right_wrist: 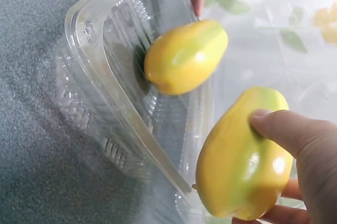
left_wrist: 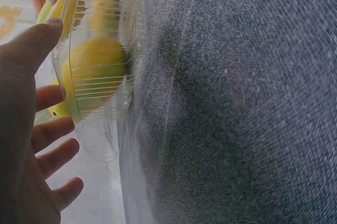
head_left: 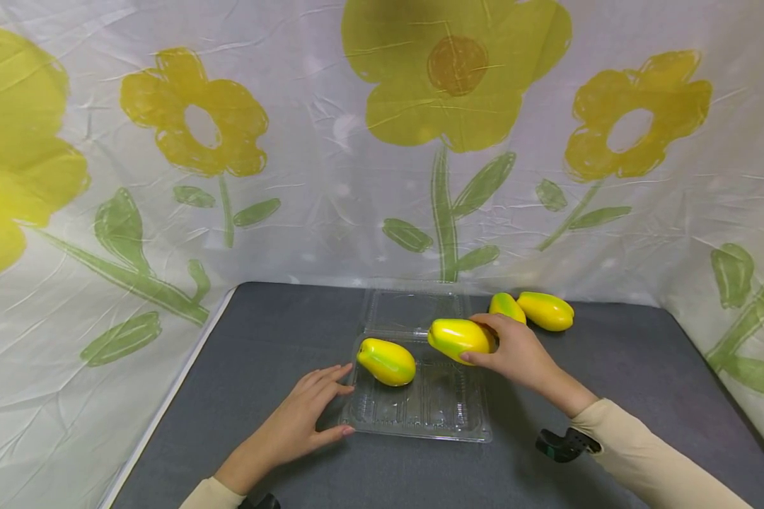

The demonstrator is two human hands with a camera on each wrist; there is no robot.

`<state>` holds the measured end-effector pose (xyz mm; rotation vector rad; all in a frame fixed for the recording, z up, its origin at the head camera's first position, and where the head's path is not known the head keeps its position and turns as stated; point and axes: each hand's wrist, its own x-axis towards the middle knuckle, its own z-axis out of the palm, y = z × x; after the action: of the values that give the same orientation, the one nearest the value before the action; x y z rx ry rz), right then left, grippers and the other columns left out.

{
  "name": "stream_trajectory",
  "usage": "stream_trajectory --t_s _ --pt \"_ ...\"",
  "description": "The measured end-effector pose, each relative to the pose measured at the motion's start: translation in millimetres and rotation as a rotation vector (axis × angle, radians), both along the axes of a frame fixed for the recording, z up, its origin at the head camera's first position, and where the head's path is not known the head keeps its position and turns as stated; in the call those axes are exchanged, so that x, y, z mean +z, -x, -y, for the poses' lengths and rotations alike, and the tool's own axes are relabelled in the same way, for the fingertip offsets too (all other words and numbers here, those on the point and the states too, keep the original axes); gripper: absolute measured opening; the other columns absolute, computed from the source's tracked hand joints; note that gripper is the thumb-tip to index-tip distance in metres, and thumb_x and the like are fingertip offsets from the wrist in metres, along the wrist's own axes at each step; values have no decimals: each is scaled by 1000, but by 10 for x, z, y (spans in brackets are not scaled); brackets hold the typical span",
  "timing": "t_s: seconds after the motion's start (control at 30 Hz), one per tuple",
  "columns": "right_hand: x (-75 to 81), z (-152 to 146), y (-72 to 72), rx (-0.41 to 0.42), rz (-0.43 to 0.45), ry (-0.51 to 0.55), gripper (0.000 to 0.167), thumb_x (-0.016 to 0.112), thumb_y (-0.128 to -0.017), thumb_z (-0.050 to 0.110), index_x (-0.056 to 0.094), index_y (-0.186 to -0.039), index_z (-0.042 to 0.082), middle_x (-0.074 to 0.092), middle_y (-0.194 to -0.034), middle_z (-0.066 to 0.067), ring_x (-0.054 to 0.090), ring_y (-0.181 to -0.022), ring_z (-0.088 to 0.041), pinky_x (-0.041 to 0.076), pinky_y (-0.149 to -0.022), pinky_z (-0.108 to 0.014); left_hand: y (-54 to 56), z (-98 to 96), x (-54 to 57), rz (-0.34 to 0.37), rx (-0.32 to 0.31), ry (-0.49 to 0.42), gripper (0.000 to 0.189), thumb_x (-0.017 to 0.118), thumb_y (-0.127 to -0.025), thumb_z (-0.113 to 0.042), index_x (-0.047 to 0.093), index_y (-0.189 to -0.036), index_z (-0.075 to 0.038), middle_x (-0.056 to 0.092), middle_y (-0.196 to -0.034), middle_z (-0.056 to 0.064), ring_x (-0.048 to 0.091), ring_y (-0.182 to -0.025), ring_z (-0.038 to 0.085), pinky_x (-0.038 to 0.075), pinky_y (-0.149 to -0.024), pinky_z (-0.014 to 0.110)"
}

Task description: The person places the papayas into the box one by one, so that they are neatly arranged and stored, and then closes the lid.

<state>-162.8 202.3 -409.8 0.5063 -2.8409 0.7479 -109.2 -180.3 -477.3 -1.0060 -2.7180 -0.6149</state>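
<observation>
My right fingers (head_left: 493, 322): clamped round papaya (head_left: 455, 338) — likely against slipping | left fingers (head_left: 327, 378): apart, clear tray (head_left: 442, 411) beside them — perhaps for bracing

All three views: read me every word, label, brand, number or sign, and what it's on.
No readable text in any view.
Yellow fruit in the right hand: none visible.
Clear container: none legible.
Dark right wristband: any marking too small to read.
Flowered backdrop: pictures only.

No readable text, no legible labels, no numbers or signs (any view)
</observation>
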Motion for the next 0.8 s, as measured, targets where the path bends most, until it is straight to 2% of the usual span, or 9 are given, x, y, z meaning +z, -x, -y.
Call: stream_trajectory --t_s 0.43,0.8 --pt "-63 104 14 6 18 36 67 84 -77 40 61 -131 7 69 -118 -9 63 -93 -18 52 -78 -36 10 2 -15 -9 -6 -6 60 69 -86 -56 62 -130 -16 43 -157 5 45 -142 30 39 -113 55" --pt "-129 178 3 32 -9 26 65 82 -78 41 62 -132 11 69 -118 -7 63 -93 -17 52 -75 -35 8 6 -20 -35 -8 -6 60 69 -86 -56 62 -130 -16 43 -156 4 46 -141 29 40 -112 53"
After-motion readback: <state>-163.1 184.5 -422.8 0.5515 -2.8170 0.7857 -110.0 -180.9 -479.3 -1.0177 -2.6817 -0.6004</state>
